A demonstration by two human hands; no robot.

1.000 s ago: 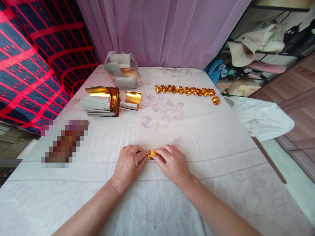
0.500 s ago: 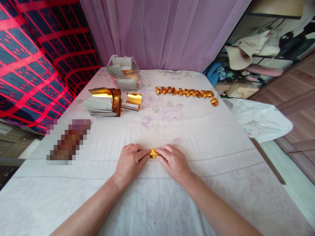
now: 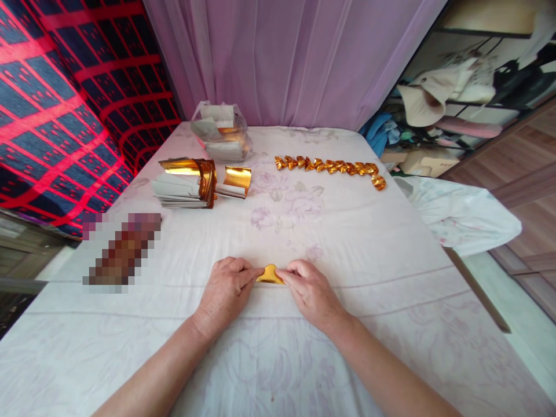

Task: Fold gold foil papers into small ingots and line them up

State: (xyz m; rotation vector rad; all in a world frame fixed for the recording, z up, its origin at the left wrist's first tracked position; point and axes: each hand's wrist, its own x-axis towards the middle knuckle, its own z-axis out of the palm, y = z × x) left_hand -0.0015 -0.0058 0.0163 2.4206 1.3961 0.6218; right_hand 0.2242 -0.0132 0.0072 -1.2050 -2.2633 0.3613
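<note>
A small folded piece of gold foil paper (image 3: 271, 274) lies on the pale flowered cloth between my two hands. My left hand (image 3: 229, 285) pinches its left end between thumb and fingers. At the opposite end, my right hand (image 3: 313, 290) grips it the same way. The foil is wide along its near edge, with a rounded bump at the top middle. Both fingertips cover its ends. Farther off, a row of folded gold foil pieces (image 3: 332, 167) stretches across the right side, the last one bent toward me.
At the back left stand a stack of gold-and-grey foil sheets (image 3: 185, 182), a curled foil sheet (image 3: 237, 180) and a clear plastic bag (image 3: 221, 130) of more sheets. A blurred-out item (image 3: 124, 249) lies left. Shelves with hats (image 3: 428, 95) are at right, beside a white cloth bundle (image 3: 469, 214).
My fingertips have moved slightly apart along the gold foil paper. More of its wide near edge now shows between them.
</note>
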